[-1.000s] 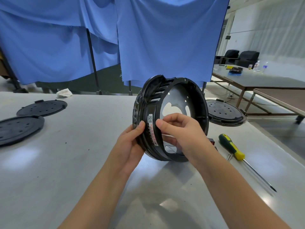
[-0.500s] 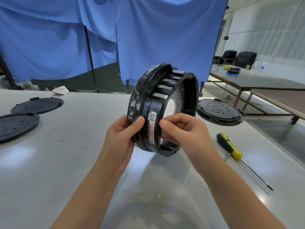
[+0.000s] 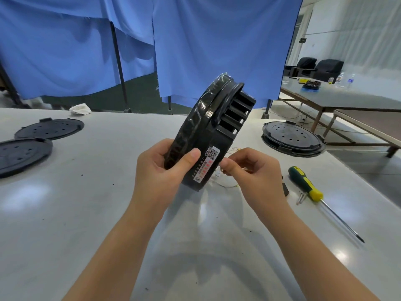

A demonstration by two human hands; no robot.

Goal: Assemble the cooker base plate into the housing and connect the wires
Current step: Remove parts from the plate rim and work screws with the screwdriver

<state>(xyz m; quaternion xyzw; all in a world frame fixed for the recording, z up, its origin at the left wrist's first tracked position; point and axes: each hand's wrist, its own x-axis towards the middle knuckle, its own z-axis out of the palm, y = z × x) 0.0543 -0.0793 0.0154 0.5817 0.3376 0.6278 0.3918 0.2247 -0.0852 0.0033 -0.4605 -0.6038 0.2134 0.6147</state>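
At frame centre the left hand [image 3: 161,170] grips the black housing [image 3: 208,135], held on edge. The right hand [image 3: 252,170] pinches thin wires [image 3: 219,173] beside it

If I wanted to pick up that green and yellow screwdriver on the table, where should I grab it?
Probably by the thick handle. The screwdriver lies flat on the table, to the right of the right hand, with its thin shaft pointing toward the near right. Come from above and close your fingers across the handle; its open sides leave room, and the shaft looks too thin to hold firmly.
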